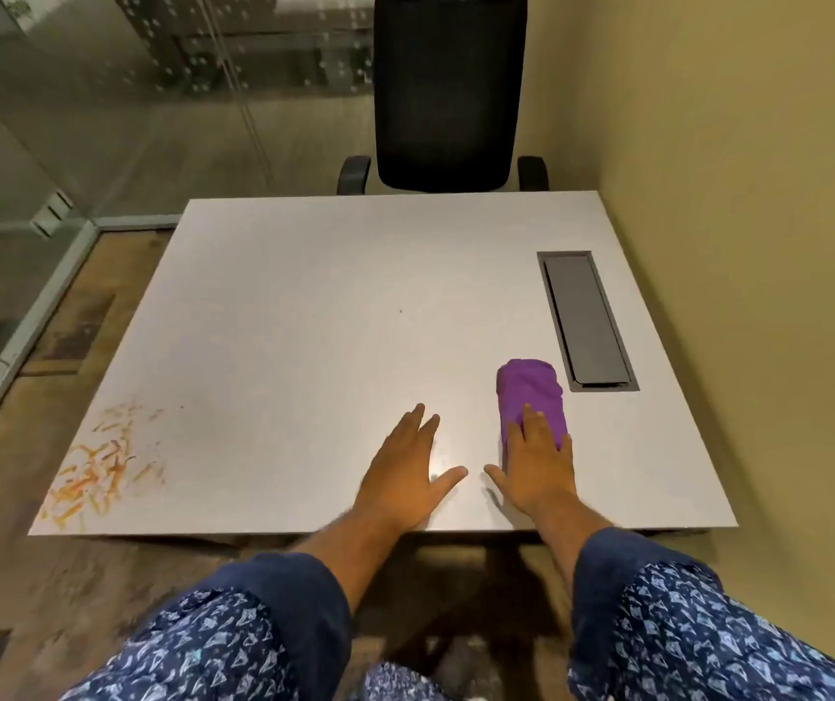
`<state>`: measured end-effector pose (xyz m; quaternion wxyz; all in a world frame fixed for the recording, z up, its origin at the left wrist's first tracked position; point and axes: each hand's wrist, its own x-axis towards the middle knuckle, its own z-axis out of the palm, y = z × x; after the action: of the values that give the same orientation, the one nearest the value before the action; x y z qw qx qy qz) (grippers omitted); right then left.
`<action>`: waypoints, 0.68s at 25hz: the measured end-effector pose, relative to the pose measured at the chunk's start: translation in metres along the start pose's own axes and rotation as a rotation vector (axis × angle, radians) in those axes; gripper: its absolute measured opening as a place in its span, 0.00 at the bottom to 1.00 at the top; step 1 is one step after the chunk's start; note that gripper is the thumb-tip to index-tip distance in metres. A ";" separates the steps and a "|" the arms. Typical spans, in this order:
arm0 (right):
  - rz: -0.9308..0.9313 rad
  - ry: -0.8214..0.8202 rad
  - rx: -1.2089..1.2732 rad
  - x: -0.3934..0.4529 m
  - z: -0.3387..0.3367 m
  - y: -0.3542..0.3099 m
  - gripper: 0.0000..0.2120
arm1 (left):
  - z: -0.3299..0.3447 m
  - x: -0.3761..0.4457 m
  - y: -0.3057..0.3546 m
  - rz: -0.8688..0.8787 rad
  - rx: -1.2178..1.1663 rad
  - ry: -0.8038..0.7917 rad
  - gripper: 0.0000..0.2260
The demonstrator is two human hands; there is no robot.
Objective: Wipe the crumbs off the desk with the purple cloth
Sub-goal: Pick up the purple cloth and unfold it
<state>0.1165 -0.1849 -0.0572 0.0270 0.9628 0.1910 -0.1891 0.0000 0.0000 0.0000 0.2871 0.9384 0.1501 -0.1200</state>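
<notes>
A folded purple cloth lies on the grey desk, right of centre near the front. My right hand rests flat with its fingers spread over the cloth's near end, not gripping it. Flat on the bare desk just to the left is my left hand, fingers apart and holding nothing. Orange crumbs are scattered over the desk's front left corner, well away from both hands.
A grey cable hatch is set into the desk just beyond and right of the cloth. A black office chair stands at the far edge. A wall runs along the right side, a glass partition on the left.
</notes>
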 end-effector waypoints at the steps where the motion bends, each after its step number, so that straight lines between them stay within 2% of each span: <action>1: 0.020 -0.069 -0.036 0.005 0.001 0.003 0.40 | -0.001 0.004 -0.003 0.008 0.003 -0.016 0.40; 4: 0.061 -0.235 -0.132 0.021 -0.004 0.008 0.40 | -0.006 0.013 -0.017 -0.040 -0.035 -0.061 0.39; 8: 0.082 -0.318 -0.076 0.039 -0.005 0.010 0.43 | -0.006 0.019 -0.033 -0.073 -0.096 -0.083 0.37; 10: 0.156 -0.200 0.291 0.048 -0.009 0.009 0.33 | -0.013 0.022 -0.039 -0.099 -0.148 -0.111 0.36; 12: 0.260 0.039 0.871 0.050 -0.016 0.006 0.17 | -0.017 0.020 -0.043 -0.123 -0.219 -0.144 0.36; 13: 0.333 0.168 1.160 0.050 -0.026 0.005 0.12 | -0.019 0.019 -0.045 -0.138 -0.263 -0.151 0.36; 14: 0.389 0.231 1.420 0.050 -0.037 0.004 0.09 | -0.019 0.018 -0.046 -0.164 -0.312 -0.146 0.35; 15: 0.415 0.220 1.657 0.049 -0.048 0.001 0.08 | -0.019 0.017 -0.047 -0.203 -0.381 -0.127 0.34; 17: 0.384 0.057 2.005 0.048 -0.064 -0.007 0.11 | -0.021 0.015 -0.048 -0.302 -0.556 -0.070 0.32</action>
<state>0.1778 -0.1533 -0.0160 -0.7661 0.5607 -0.2122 -0.2314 0.0006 0.0530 -0.0116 0.5164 0.7865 0.3047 -0.1479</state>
